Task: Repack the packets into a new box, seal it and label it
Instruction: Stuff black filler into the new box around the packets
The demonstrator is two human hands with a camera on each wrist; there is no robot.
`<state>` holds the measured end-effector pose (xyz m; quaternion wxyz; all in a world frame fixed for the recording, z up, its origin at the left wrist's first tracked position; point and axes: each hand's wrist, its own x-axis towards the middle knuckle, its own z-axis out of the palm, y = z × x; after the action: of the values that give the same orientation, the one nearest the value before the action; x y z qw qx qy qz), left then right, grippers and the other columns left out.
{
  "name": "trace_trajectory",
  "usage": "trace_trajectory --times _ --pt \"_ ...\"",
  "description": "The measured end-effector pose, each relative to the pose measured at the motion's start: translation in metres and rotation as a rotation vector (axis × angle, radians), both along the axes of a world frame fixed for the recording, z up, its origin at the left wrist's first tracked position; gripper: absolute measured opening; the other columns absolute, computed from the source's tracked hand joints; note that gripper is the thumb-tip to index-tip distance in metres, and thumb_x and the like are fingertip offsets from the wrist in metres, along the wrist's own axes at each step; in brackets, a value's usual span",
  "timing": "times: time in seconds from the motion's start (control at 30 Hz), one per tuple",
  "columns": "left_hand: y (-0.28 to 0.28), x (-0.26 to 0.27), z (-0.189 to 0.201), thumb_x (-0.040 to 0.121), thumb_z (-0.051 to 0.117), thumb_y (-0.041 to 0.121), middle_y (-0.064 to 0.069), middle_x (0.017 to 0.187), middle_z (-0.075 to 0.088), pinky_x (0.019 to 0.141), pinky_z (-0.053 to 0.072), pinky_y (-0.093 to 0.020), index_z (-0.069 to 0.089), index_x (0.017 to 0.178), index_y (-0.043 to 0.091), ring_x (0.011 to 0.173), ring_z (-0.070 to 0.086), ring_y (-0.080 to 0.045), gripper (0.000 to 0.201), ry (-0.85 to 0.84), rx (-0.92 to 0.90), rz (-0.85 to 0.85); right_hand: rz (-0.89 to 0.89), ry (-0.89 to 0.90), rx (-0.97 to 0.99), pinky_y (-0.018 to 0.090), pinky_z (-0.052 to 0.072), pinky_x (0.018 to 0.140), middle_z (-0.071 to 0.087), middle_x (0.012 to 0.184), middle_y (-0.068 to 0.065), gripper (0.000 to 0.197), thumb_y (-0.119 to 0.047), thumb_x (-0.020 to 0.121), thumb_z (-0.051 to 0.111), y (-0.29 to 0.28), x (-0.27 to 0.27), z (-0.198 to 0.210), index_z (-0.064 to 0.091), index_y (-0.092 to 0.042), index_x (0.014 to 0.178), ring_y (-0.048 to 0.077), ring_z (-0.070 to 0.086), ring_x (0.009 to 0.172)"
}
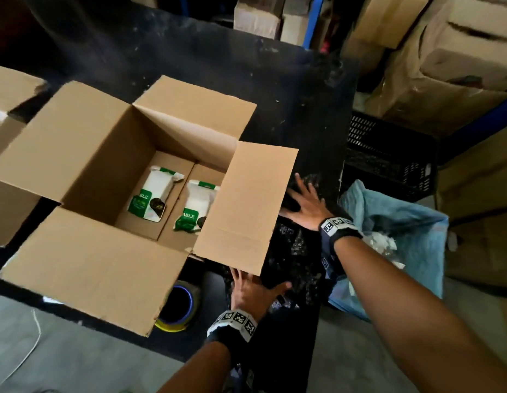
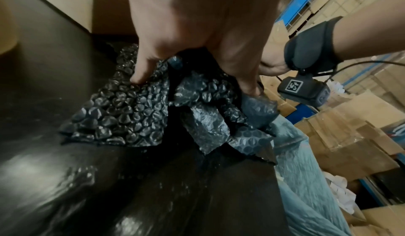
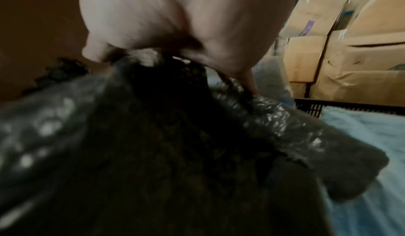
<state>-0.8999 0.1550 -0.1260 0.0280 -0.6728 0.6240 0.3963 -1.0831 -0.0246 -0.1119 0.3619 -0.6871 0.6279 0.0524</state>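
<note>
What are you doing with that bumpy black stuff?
A person is packing a box. It stands open on a black table, with two green-and-white packets lying at the bottom. Both hands are on a sheet of black bubble wrap beside the box: the left hand grips its near end, the right hand the far end. A tape roll waits beside the box.

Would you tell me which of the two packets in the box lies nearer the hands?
The right packet, beside the flap closest to the right hand; the other packet lies further left.
</note>
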Motion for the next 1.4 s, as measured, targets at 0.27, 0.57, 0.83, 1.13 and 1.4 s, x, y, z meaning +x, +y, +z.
trace_trajectory --times 0.27,0.57,0.83,1.13,1.4 --pt "0.001 0.001 -0.012 0.092 0.045 0.068 -0.007 0.166 0.013 0.121 0.021 -0.046 0.009 0.159 0.021 0.152 0.006 -0.037 0.089 -0.125 0.102 -0.055 0.034 0.052 0.047 0.064 0.005 0.121 0.014 0.17 -0.009 0.124 -0.108 0.054 0.01 0.053 0.02 -0.013 0.038 -0.04 0.154 0.023 0.003 0.157" --pt "0.01 0.023 -0.009 0.103 0.042 0.03 -0.02 0.165 0.006 0.124 0.001 -0.041 0.015 0.156 0.002 0.153 0.004 -0.033 0.066 -0.131 -0.065 -0.161 -0.238 -0.185 0.075 0.055 0.017 0.122 0.035 0.164 0.0 0.107 -0.099 0.067 0.037 0.15 0.061 -0.026 0.035 -0.039 0.155 0.024 0.025 0.152" --pt "0.052 0.05 -0.014 0.083 0.07 0.008 -0.02 0.132 0.059 0.107 0.039 -0.035 0.05 0.138 0.0 0.125 0.055 -0.035 0.059 0.251 -0.179 0.115 -0.558 -0.613 0.138 0.035 0.044 0.111 0.066 0.133 -0.011 0.059 -0.064 0.086 0.068 0.217 0.096 -0.036 0.062 -0.031 0.134 0.01 0.06 0.124" --pt "0.097 0.065 0.023 0.084 0.065 0.008 -0.019 0.116 0.069 0.09 0.054 -0.041 0.054 0.132 0.006 0.105 0.067 -0.037 0.049 0.424 -0.3 0.019 -0.833 -0.748 -0.078 0.033 0.055 0.095 0.079 0.102 -0.003 0.019 -0.028 0.088 0.075 0.281 0.12 0.004 0.076 -0.024 0.106 0.013 0.073 0.1" --pt "0.087 0.033 0.117 0.084 0.068 0.019 -0.018 0.108 0.07 0.086 0.051 -0.036 0.06 0.116 0.004 0.1 0.068 -0.035 0.037 0.608 -0.511 -0.118 -0.868 -0.761 -0.401 0.02 0.054 0.084 0.076 0.095 -0.003 0.01 -0.015 0.093 0.07 0.29 0.095 0.119 0.074 -0.022 0.1 0.013 0.07 0.091"
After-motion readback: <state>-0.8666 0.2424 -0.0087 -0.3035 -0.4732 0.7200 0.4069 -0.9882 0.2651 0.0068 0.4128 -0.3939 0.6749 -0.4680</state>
